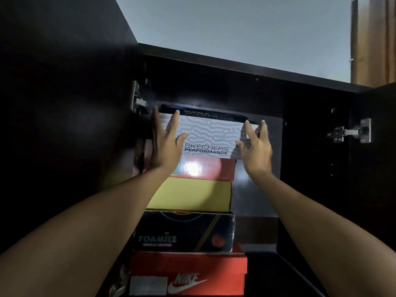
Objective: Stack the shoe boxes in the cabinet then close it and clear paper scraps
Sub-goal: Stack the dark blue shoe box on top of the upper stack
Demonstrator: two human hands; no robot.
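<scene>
Nearest to you, at the bottom of the stack, sits the red cardboard Nike shoe box (pixel 188 273). Above it rest, in order, the dark Foamies shoe box (pixel 184 232), the plain yellow shoe box (pixel 189 195) and a second red shoe box with a glare patch on its end (pixel 205 169). Topmost is the white Skechers Performance shoe box with a wavy grey pattern and dark lid (pixel 207 136), its lid lying close under the top panel of the dark wooden cabinet (pixel 214 88).

Your left hand (pixel 166 142) lies against the left end of the Skechers box, fingers straight and spread, thumb on the box face. Your right hand (pixel 256 144) meets the right end, fingers extended upward and loosely spread, thumb toward the face. Neither hand is curled round the box; both appear to press or steady it from the sides.

Both cabinet doors stand open, the metal hinge (pixel 351 131) on the right side exposed. Judged from this arrangement, the stacking step is nearly done: five boxes are piled, and the top one seems to need only a final push inward. Closing the doors and clearing paper scraps are not yet done; no scraps are visible in this view.
</scene>
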